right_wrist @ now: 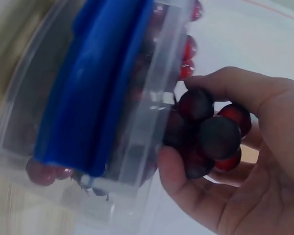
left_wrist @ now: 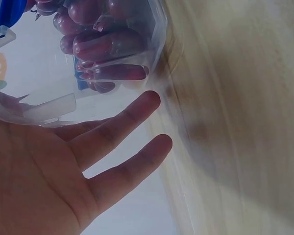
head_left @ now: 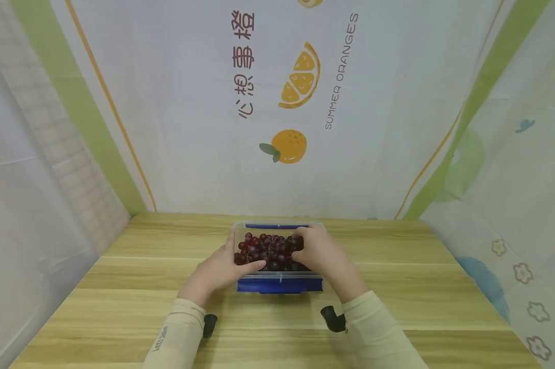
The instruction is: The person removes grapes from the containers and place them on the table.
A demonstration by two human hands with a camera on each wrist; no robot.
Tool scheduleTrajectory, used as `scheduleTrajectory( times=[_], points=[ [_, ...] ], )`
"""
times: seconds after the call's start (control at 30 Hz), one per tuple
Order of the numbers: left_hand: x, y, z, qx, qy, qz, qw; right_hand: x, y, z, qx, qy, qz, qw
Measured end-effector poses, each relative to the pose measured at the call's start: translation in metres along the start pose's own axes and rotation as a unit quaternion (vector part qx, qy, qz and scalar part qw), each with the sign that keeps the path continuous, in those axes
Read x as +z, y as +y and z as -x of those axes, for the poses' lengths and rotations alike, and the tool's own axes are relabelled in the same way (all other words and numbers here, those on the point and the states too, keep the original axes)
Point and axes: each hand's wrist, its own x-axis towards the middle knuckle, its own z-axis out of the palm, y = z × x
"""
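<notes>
On the left, the left hand (head_left: 217,267) is at the left end of a clear plastic container (head_left: 277,275), its fingers straight and spread along the outside of the wall and its thumb stretched over the near edge; it grips none of the fruit. The dark red grapes (head_left: 269,251) lie heaped in the container, just right of that hand's fingers and partly beneath its thumb. At the right end, the right hand (head_left: 321,251) has its thumb and fingers curled round a cluster of them, which sits in its half-closed grasp. Writing runs left to right as well: the left sleeve (head_left: 178,328) bears small lettering that seems to read "Lets slim"; on the white cloth (head_left: 190,154) behind, brown characters (head_left: 244,66) read "心想事橙", and beyond a printed orange slice (head_left: 300,79), thin capitals (head_left: 342,72) read "SUMMER ORANGES".
</notes>
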Motion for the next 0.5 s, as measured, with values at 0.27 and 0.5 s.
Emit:
scheduleTrajectory(
  times=[0.27, 0.5],
  points=[
    [0.0, 0.0, 0.0, 0.002, -0.002, 0.007, 1.0, -0.002, 0.001, 0.0, 0.015, 0.022, -0.083, 0.996],
    [0.0, 0.002, 0.0, 0.009, -0.001, 0.007, 0.9999, 0.007, 0.001, 0.011, 0.027, 0.052, -0.076, 0.995]
  ],
)
